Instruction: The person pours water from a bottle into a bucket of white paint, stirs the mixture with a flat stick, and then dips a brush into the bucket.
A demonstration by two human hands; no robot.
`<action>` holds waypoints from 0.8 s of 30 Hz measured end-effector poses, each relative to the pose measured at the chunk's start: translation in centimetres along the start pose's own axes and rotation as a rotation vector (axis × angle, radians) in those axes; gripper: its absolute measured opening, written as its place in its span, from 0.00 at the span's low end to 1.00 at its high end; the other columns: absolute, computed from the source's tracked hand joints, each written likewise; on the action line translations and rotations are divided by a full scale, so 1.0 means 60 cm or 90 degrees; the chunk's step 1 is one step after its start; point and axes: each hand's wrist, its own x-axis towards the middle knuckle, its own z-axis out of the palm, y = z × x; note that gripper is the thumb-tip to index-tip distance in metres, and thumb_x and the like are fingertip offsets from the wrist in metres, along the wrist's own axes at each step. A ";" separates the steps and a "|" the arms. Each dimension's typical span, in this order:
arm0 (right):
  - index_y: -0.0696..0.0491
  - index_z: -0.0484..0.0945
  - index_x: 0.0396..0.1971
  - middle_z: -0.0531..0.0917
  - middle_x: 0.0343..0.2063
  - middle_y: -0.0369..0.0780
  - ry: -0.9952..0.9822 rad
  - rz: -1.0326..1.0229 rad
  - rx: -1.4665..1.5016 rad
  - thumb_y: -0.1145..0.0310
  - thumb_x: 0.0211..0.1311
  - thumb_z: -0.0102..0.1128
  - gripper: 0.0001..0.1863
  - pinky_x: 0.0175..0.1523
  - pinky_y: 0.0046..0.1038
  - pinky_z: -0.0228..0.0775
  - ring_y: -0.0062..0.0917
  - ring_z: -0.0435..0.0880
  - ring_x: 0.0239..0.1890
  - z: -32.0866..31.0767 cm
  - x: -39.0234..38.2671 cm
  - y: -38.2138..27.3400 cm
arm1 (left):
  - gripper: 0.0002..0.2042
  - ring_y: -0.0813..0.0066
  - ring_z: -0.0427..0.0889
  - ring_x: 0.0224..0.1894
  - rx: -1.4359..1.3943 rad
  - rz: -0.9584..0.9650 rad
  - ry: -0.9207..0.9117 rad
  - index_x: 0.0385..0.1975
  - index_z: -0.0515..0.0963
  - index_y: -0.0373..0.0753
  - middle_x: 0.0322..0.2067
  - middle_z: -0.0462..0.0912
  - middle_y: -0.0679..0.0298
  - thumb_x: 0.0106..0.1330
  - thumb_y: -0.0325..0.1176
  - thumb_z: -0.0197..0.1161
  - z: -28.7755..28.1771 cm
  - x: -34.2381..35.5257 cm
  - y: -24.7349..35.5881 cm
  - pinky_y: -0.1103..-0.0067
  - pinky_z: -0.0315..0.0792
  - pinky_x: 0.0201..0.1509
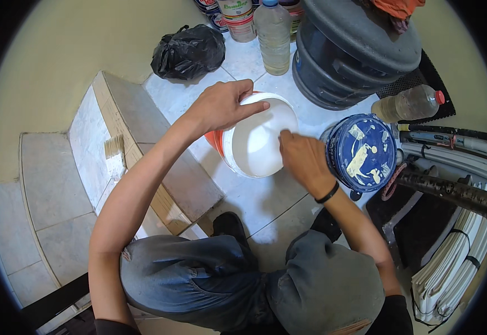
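A bucket (263,137), white inside and orange-red outside, stands tilted on the tiled floor ahead of my feet, its mouth facing me. My left hand (224,106) is closed over its far left rim, with the thumb reaching across the opening. At the right side of the mouth, my right hand (307,159) is curled, its fingertips over the opening. What those fingers grip, if anything, is hidden. Just right of that hand sits a blue lidded bucket (369,153) with cream paint splashes on top.
A paint-smeared brush (115,156) rests on the tiled step (82,151) at left. Farther back are a black plastic bag (189,52), a water bottle (272,42) and a large dark lidded drum (349,61). A red-capped bottle (408,104) and bundled white strips (450,268) lie at right.
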 end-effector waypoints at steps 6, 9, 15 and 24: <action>0.56 0.81 0.31 0.85 0.23 0.49 -0.006 -0.019 0.231 0.65 0.70 0.59 0.11 0.34 0.48 0.77 0.49 0.86 0.27 -0.012 -0.019 -0.048 | 0.27 0.71 0.73 0.23 0.013 -0.018 -0.008 0.27 0.75 0.35 0.19 0.76 0.59 0.68 0.58 0.68 -0.002 0.000 0.000 0.70 0.70 0.30; 0.54 0.81 0.33 0.86 0.25 0.47 0.051 -0.033 0.230 0.66 0.69 0.60 0.08 0.34 0.49 0.77 0.48 0.86 0.28 -0.019 0.011 -0.033 | 0.26 0.70 0.76 0.23 0.011 -0.014 -0.006 0.29 0.77 0.35 0.20 0.77 0.58 0.68 0.57 0.68 -0.003 -0.001 -0.001 0.71 0.71 0.31; 0.52 0.78 0.32 0.85 0.26 0.45 0.121 -0.052 0.026 0.69 0.67 0.59 0.04 0.31 0.44 0.78 0.44 0.87 0.27 -0.028 0.049 0.018 | 0.27 0.65 0.80 0.25 0.009 -0.011 -0.004 0.32 0.79 0.35 0.22 0.80 0.55 0.68 0.59 0.67 -0.003 -0.004 -0.009 0.68 0.73 0.33; 0.57 0.79 0.30 0.85 0.24 0.52 -0.052 0.007 0.253 0.67 0.70 0.57 0.10 0.37 0.51 0.77 0.53 0.85 0.29 -0.019 -0.032 -0.050 | 0.28 0.62 0.80 0.25 0.010 -0.018 -0.007 0.31 0.78 0.35 0.21 0.79 0.55 0.67 0.61 0.66 -0.002 -0.001 -0.020 0.67 0.72 0.32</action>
